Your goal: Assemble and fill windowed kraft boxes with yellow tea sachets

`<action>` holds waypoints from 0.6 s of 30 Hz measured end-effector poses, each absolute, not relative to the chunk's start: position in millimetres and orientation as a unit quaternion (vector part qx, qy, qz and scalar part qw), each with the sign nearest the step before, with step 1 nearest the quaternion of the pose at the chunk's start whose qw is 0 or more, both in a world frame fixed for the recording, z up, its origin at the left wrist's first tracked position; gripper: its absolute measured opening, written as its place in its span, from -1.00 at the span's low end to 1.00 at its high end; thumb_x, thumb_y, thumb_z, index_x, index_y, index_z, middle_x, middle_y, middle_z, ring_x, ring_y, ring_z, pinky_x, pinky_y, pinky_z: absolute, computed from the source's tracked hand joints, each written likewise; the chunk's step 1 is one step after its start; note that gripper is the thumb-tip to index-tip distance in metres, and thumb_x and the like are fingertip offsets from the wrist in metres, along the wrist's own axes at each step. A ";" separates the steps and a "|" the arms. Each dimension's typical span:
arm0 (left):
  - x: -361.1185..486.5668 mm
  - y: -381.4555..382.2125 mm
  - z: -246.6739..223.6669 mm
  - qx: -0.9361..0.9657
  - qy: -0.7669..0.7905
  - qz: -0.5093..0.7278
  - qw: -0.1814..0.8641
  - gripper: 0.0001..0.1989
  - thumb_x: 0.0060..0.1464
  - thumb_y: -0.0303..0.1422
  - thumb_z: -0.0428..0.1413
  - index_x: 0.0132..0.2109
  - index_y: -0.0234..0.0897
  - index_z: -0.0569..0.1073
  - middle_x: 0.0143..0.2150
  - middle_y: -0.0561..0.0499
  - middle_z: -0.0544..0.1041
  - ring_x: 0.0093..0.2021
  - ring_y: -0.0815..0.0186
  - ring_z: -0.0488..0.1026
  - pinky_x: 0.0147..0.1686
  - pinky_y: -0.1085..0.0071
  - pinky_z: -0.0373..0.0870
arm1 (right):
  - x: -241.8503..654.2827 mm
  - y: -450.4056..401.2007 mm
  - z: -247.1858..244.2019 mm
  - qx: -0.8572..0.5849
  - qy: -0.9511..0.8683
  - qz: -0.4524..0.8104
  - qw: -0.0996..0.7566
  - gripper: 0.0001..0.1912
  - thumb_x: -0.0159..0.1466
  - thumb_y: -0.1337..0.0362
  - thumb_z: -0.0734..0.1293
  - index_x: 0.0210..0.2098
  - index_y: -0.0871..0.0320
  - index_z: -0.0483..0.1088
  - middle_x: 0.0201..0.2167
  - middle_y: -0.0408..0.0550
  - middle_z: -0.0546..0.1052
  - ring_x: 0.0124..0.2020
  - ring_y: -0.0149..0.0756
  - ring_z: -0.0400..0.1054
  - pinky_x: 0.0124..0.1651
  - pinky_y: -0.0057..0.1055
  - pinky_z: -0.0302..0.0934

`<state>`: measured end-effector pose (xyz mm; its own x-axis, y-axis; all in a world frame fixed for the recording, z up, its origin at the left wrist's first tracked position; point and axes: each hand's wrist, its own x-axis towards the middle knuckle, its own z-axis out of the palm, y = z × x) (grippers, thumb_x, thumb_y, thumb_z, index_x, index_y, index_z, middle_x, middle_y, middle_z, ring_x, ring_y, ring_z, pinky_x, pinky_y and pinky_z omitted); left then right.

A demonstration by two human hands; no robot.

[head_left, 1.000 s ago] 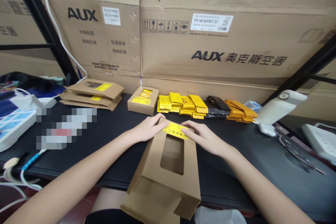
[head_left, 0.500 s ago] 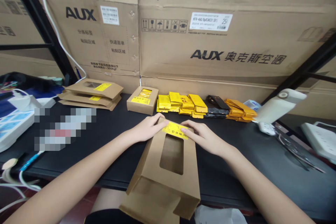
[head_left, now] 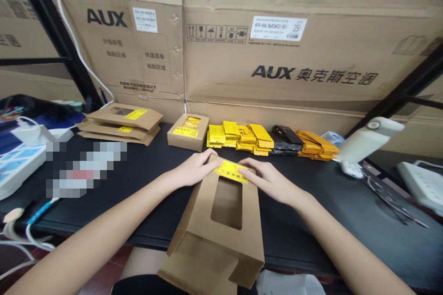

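I can't identify the pale, elongated, pixelated object (head_left: 86, 171); my feed's bottom edge crops the brown, windowed cardboard box (head_left: 249, 226).

A brown cardboard box (head_left: 204, 221) is pointing lengthwise toward the viewer, its far end lying over a black table (head_left: 294, 235) and its near end jutting past the front edge. A dark, rectangular window (head_left: 227, 203) with rounded corners is opening through its upper face, showing brown cardboard inside. A yellow label (head_left: 230, 170) with dark characters is running across the far end. The near end is standing open, a broad flap (head_left: 204, 262) extending outward at the lower left.
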<state>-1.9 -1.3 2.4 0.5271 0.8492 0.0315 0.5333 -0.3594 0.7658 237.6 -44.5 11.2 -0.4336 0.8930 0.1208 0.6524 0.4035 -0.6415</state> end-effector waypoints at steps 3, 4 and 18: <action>-1.6 -1.1 2.6 0.797 0.434 0.218 0.360 -0.60 0.20 -0.02 -0.10 -0.07 -0.23 0.35 -0.11 -0.07 0.52 -0.06 0.13 0.42 -0.06 0.26 0.26 | 237.8 -44.3 10.9 -0.481 -0.805 0.263 0.228 -0.58 0.37 0.01 0.17 -0.04 0.21 0.40 -0.20 0.01 0.54 -0.24 -0.23 0.40 -0.19 -0.33 0.24; -1.5 -1.0 2.7 0.797 0.433 0.218 0.359 -0.60 0.20 -0.02 -0.10 -0.07 -0.23 0.35 -0.11 -0.07 0.52 -0.06 0.13 0.42 -0.06 0.26 0.26 | 237.8 -44.2 10.8 -0.480 -0.805 0.264 0.228 -0.58 0.37 0.00 0.17 -0.04 0.21 0.40 -0.19 0.01 0.54 -0.23 -0.22 0.40 -0.18 -0.33 0.24; -1.4 -1.3 2.3 0.799 0.433 0.220 0.354 -0.60 0.21 -0.03 -0.10 -0.06 -0.23 0.36 -0.10 -0.07 0.52 -0.05 0.13 0.43 -0.04 0.27 0.28 | 237.7 -44.8 11.3 -0.479 -0.808 0.260 0.225 -0.58 0.37 0.00 0.16 -0.05 0.20 0.40 -0.22 0.00 0.54 -0.25 -0.24 0.39 -0.20 -0.33 0.24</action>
<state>-1.4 -1.3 2.3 0.5283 0.8478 0.0456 0.5356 -0.3745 0.7569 237.7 -44.8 11.3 -0.4397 0.8910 0.1135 0.6574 0.4053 -0.6352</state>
